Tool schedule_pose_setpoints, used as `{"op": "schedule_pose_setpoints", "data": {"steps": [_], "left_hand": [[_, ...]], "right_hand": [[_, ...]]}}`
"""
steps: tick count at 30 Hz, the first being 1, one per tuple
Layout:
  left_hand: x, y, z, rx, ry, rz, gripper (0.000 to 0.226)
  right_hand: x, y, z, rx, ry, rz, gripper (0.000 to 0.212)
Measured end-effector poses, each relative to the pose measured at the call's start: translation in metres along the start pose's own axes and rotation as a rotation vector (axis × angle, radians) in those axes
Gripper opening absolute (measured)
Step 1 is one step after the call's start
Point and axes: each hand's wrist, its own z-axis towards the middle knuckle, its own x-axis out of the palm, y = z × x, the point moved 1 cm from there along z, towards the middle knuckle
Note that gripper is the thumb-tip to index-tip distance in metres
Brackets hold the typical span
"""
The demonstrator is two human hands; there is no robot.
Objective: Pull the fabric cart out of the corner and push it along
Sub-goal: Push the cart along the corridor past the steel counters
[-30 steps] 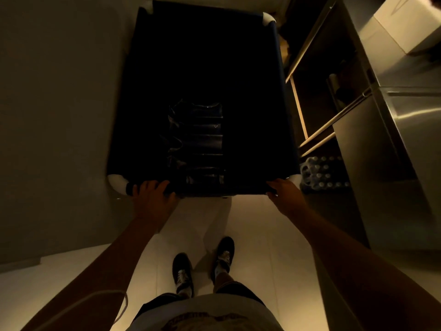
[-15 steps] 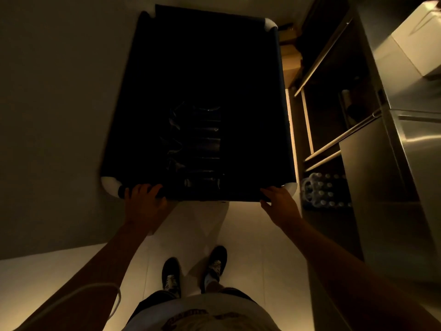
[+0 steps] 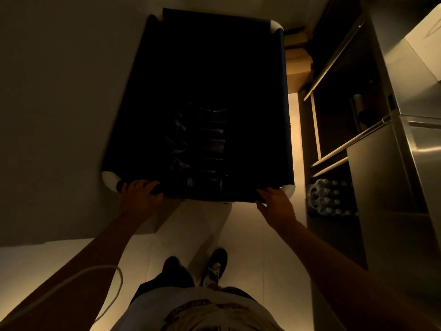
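The fabric cart [image 3: 285, 111] is a deep dark-blue fabric bin with white rounded corner pieces, standing on the floor straight ahead of me. Dark folded items lie at its bottom. My left hand [image 3: 139, 195] is curled over the near rim by the near-left white corner. My right hand [image 3: 275, 204] grips the near rim by the near-right white corner. Both arms reach forward. My feet stand on the pale floor behind the cart.
A grey wall [image 3: 59, 103] runs along the cart's left side. On the right stands a steel shelf unit [image 3: 338, 149] with a pack of bottles [image 3: 327, 200] at the bottom. Cardboard boxes [image 3: 297, 65] sit beyond the cart's far-right side. A strip of floor shows between cart and shelf.
The cart has shifted away from the shelf on the right, so a lit strip of floor now shows beside it. My feet have stepped back. Both hands kept their hold on the rim.
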Motion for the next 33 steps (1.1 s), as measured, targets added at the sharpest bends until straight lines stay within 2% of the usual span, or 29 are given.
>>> {"op": "schedule_pose_setpoints", "data": {"steps": [5,10,14,33], "left_hand": [[-0.004,-0.002,0.007,-0.011,0.01,-0.047,0.07],[-0.005,-0.002,0.025,0.002,0.007,-0.016,0.055],[-0.009,-0.005,0.043,0.019,-0.001,0.007,0.062],[-0.05,-0.035,0.184,0.078,-0.091,0.008,0.063]], "right_hand": [[-0.003,-0.002,0.007,-0.007,-0.002,0.022,0.035],[-0.007,-0.002,0.022,-0.007,-0.012,0.004,0.035],[-0.01,-0.004,0.039,0.001,-0.04,-0.038,0.035],[-0.038,0.011,0.19,0.207,-0.07,-0.008,0.038]]}}
